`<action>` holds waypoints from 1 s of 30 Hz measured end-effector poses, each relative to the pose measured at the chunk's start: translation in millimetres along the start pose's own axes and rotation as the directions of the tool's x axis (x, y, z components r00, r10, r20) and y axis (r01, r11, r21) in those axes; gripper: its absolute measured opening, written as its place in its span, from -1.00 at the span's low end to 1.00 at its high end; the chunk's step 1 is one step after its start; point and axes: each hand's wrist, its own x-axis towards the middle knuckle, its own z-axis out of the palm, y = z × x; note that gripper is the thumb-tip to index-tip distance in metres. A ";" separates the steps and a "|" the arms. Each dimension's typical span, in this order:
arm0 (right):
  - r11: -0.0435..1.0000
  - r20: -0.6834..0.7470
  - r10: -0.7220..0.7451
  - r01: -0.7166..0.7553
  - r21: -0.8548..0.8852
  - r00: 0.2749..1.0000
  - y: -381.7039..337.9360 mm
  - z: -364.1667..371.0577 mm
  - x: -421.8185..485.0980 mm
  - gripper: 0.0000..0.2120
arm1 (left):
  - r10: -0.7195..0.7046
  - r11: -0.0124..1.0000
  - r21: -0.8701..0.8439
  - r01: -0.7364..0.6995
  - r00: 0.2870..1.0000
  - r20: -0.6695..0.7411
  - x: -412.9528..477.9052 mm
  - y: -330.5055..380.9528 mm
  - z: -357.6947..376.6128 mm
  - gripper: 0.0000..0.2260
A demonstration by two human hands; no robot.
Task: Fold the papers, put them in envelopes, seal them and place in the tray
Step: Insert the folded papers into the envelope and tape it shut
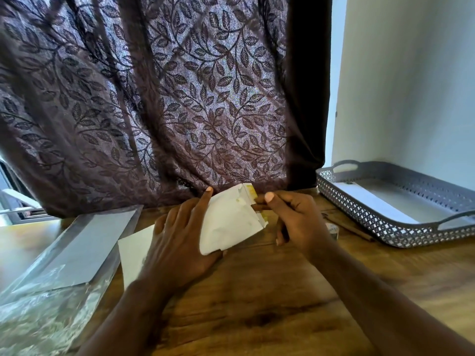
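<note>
1. Left hand (pixel 177 237): lies over the lower left part of a white envelope (pixel 228 222), forefinger stretched along its left edge, palm beneath; its grip is clamped on the envelope, holding it tilted just above the tabletop (pixel 257 291).
2. Right hand (pixel 293 219): at the envelope's open right end, thumb on top and fingers curled; its grip is closed on the flap edge, where a yellow strip (pixel 253 192) shows along the opening.
3. Envelope: held between both hands at the far middle of the tabletop, just before the curtain (pixel 154 98); its face is creased and slightly blurred, so whether paper sits inside cannot be told.
4. White sheet (pixel 135 255): flat on the tabletop, partly under the left wrist.
5. Clear plastic packet (pixel 64 253): lies at the left edge of the tabletop, with a grey-white stack of flat items inside it.
6. Grey perforated tray (pixel 359 209): stands at the right against the wall, well apart from the hands; a white flat item (pixel 372 199) lies in it.
7. Small roll of clear tape (pixel 332 229): just right of the right hand, beside a thin brown stick (pixel 357 231) lying close to the tray's near wall.
</note>
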 end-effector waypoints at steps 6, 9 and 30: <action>0.997 0.260 0.065 -0.055 -0.047 0.963 6.0 13.2 -8.7 -0.90 | 0.030 1.000 0.009 -0.030 1.000 0.008 -0.1 5.1 2.4 0.07; 0.993 0.310 0.119 -0.111 -0.041 0.943 5.5 12.8 -9.7 -0.80 | 0.036 0.999 0.013 -0.036 0.999 0.030 -0.9 6.6 3.5 0.06; 0.920 -0.046 0.348 -0.332 0.207 0.936 10.3 13.4 3.6 -0.47 | -0.033 0.999 -0.010 0.033 0.999 0.022 0.6 10.9 5.8 0.13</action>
